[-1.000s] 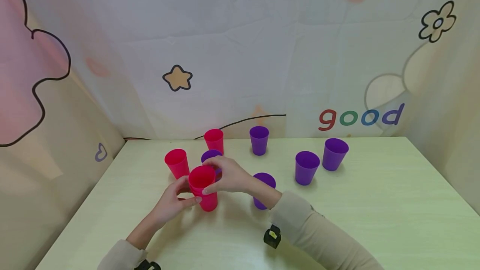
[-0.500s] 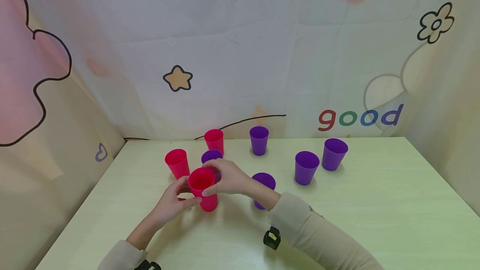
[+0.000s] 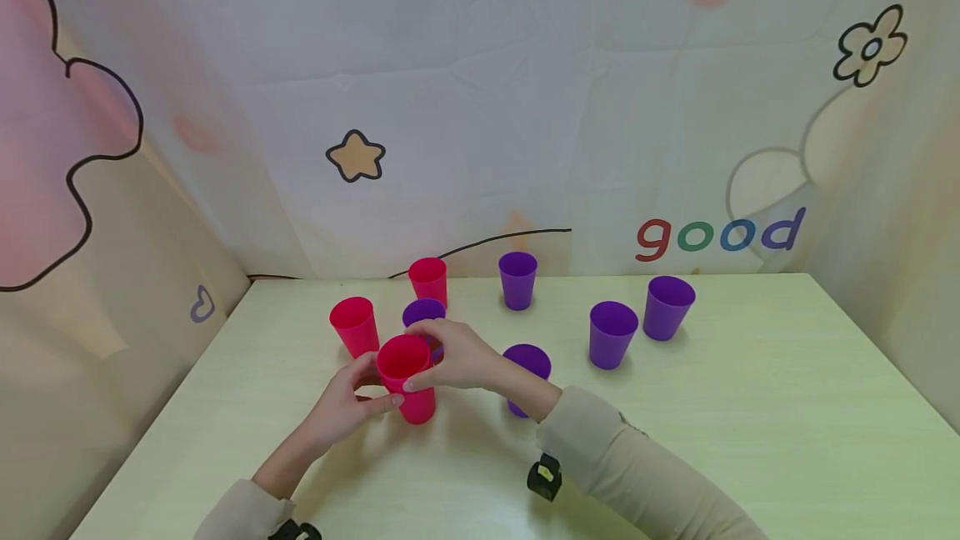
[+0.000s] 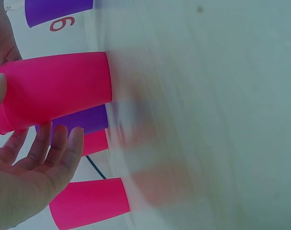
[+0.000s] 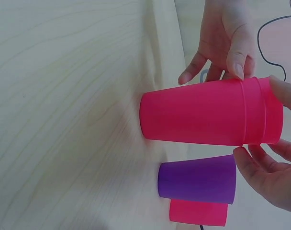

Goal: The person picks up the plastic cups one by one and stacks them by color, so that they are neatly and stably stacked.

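A stack of nested red plastic cups [image 3: 418,408] stands upright between both hands, its rims close together near the top in the right wrist view. My left hand [image 3: 337,408] holds the stack from the left, its thumb [image 5: 237,67] touching just below the lower cup's rim. From the right, my right hand [image 3: 463,354] pinches the top cup between thumb and fingers [image 5: 255,175] near its rim. Directly behind the stack stands a purple cup [image 3: 423,312], partly hidden by the right hand. A single red cup [image 3: 356,328] is just beyond the left hand's fingers.
Another red cup [image 3: 429,280] and a purple cup [image 3: 517,282] stand at the back. One purple cup [image 3: 527,362] is partly behind the right forearm. Farther right are two more purple cups, a nearer cup [image 3: 612,337] and a farther cup [image 3: 668,308]. A printed curtain [image 3: 465,107] hangs behind the table [image 3: 750,407].
The right hand and the top red cup have sunk very slightly into the stack since one second ago. The left hand and the other cups have stayed in place.
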`<state>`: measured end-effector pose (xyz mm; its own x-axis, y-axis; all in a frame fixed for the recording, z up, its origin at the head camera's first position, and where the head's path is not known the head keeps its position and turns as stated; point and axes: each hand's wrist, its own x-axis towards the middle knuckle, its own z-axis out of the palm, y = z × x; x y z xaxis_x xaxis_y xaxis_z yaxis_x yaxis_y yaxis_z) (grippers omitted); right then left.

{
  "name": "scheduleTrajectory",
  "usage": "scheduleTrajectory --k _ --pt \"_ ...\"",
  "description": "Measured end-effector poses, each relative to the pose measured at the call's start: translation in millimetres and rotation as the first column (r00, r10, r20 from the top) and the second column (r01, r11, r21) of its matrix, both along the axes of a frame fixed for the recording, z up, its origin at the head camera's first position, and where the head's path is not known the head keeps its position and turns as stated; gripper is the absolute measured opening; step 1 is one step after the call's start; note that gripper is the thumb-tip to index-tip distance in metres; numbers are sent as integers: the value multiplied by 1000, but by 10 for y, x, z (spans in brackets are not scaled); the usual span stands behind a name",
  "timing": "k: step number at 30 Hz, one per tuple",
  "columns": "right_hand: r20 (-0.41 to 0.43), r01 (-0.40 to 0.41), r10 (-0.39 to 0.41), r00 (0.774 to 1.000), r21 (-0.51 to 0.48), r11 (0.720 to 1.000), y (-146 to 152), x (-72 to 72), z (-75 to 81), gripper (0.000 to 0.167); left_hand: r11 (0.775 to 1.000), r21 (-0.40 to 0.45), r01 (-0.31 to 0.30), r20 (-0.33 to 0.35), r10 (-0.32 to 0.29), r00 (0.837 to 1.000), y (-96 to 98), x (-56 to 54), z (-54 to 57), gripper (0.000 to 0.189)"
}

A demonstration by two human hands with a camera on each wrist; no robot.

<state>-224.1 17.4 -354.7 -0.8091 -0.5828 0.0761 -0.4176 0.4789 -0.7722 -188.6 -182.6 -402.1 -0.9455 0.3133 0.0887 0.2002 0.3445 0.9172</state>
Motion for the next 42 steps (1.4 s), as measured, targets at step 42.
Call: scheduleTrajectory --k 42 --pt "11 -12 13 1000 -106 994 184 -25 161 67 1000 11 1 -10 0 1000 5 12 -9 49"
